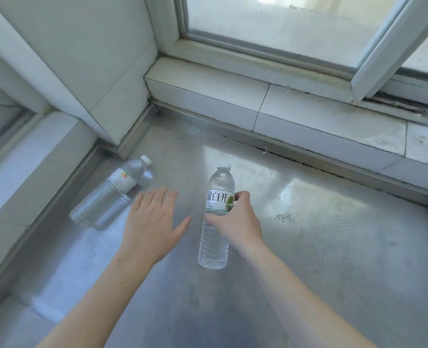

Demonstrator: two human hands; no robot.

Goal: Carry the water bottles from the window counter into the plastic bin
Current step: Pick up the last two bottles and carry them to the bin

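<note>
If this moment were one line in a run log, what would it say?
right hand: grips labelled bottle | left hand: open, near lying bottle | surface: metal counter | bin: unseen

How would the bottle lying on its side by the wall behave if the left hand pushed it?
The lying bottle is round and flat on smooth metal counter, so it would probably roll. It looks full, likely heavy for its size. Thin ribbed plastic may flex slightly under the left hand.
</note>
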